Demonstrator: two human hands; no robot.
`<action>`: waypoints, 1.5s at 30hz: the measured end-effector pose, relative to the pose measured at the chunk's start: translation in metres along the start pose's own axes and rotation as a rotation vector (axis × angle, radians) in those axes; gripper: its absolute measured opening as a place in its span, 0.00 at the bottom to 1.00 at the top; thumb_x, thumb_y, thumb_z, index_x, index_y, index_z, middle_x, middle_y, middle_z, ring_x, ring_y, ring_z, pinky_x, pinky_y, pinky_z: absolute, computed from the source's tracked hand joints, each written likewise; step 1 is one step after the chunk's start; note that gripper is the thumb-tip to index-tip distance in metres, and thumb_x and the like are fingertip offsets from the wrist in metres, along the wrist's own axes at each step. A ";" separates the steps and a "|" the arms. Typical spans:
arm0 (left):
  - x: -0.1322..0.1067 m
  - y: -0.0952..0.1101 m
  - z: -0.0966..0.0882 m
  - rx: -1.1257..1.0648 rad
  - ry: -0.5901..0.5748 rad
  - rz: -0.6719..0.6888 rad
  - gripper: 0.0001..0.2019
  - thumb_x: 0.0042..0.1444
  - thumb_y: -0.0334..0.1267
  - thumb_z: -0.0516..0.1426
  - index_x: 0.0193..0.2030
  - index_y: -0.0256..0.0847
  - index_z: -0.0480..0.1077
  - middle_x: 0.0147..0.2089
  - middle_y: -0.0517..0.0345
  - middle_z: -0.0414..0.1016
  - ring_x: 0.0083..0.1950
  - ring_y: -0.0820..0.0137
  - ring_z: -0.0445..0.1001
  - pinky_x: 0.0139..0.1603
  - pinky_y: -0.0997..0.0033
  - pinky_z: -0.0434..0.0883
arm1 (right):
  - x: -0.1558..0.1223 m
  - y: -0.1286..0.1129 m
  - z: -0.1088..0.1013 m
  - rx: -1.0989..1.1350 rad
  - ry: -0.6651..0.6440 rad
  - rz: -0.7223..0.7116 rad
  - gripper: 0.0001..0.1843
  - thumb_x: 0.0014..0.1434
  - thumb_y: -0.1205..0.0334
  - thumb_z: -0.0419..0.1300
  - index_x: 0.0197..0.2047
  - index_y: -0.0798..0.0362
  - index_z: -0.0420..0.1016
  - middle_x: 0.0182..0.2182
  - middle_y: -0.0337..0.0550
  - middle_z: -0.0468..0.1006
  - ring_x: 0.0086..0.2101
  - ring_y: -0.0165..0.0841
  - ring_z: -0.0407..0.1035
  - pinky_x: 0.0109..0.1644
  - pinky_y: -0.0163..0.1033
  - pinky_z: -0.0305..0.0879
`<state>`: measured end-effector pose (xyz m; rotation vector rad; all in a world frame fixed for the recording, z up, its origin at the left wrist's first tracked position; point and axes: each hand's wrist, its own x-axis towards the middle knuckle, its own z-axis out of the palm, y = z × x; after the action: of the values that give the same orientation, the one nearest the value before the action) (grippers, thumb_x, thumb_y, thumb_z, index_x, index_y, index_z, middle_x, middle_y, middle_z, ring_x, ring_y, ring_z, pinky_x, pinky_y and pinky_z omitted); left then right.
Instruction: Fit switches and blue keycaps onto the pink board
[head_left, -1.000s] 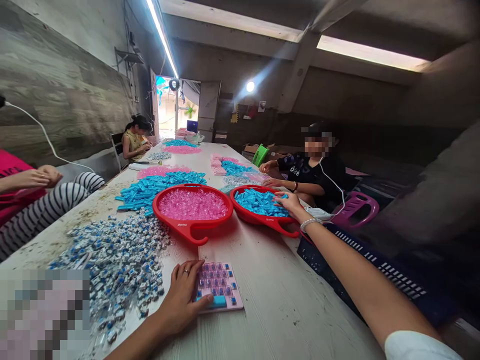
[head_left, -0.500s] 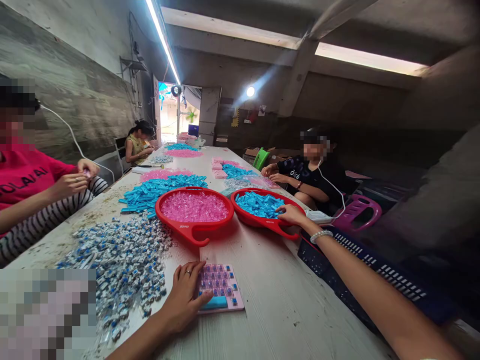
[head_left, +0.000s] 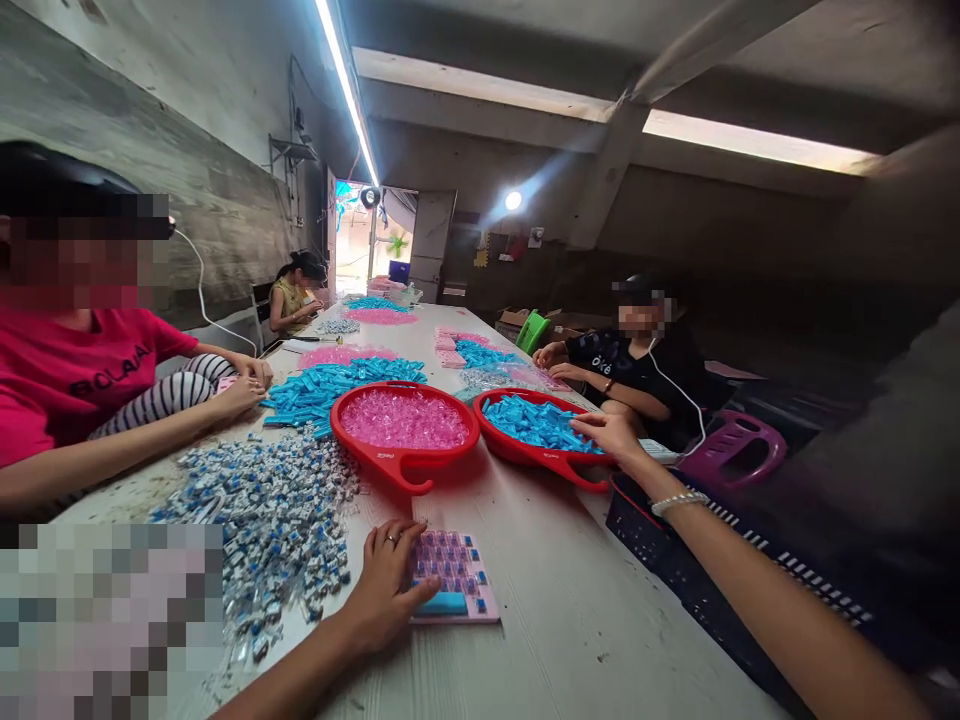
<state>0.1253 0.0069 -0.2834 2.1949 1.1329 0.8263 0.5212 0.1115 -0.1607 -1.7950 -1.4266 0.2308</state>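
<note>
My left hand (head_left: 386, 580) rests over the left side of a small pink keyboard (head_left: 489, 608), its thumb on the long blue keycap and its fingers along the far left edge. Clear pink keycaps cover most of the board, while blue switches show bare along its right side. My right hand (head_left: 611, 437) reaches to the right red basin (head_left: 551, 459), bent fingertips among the long blue keycaps (head_left: 529, 422); whether one is pinched cannot be seen. Beside it, the left red basin (head_left: 397, 468) holds clear pink keycaps (head_left: 405, 420).
Loose switches (head_left: 277, 530) are heaped left of the keyboard, with a pile of blue keycaps (head_left: 322, 390) behind. A dark blue crate (head_left: 675, 570) stands at the table's right edge. Co-workers sit left (head_left: 82, 370), right (head_left: 637, 350) and at the far left (head_left: 296, 295).
The view has turned slightly left. The co-worker at the left has leaned in, with hands now lower near the table edge. My hands keep their places at the keyboard and right basin.
</note>
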 end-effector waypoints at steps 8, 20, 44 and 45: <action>0.003 0.013 -0.015 -0.083 0.172 0.062 0.15 0.58 0.42 0.54 0.50 0.41 0.67 0.50 0.52 0.71 0.53 0.60 0.65 0.55 0.55 0.59 | -0.155 -0.060 0.068 0.330 -0.379 -0.160 0.14 0.47 0.50 0.64 0.30 0.53 0.76 0.29 0.44 0.79 0.32 0.39 0.73 0.38 0.41 0.69; 0.002 0.012 -0.007 -0.583 0.040 -0.006 0.19 0.50 0.45 0.61 0.48 0.40 0.70 0.34 0.58 0.75 0.32 0.71 0.71 0.33 0.73 0.67 | -0.215 -0.097 0.116 0.232 -0.329 -0.617 0.05 0.56 0.65 0.56 0.36 0.49 0.73 0.36 0.47 0.77 0.39 0.39 0.72 0.43 0.43 0.68; 0.003 0.006 -0.007 -0.170 0.147 -0.031 0.14 0.56 0.38 0.53 0.49 0.42 0.67 0.48 0.51 0.71 0.51 0.60 0.67 0.53 0.54 0.63 | -0.181 -0.056 0.087 0.670 -0.640 0.567 0.18 0.30 0.67 0.72 0.28 0.59 0.74 0.21 0.37 0.73 0.22 0.28 0.69 0.27 0.34 0.69; 0.004 0.004 -0.005 -0.131 0.158 -0.025 0.13 0.56 0.37 0.52 0.48 0.42 0.68 0.48 0.50 0.71 0.52 0.59 0.66 0.54 0.53 0.63 | -0.182 -0.053 0.083 0.659 -0.645 0.596 0.17 0.31 0.68 0.71 0.28 0.59 0.73 0.21 0.38 0.73 0.21 0.28 0.69 0.26 0.34 0.69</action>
<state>0.1254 0.0088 -0.2760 2.0338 1.1431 1.0482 0.3709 -0.0074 -0.2389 -1.5699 -0.9660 1.5098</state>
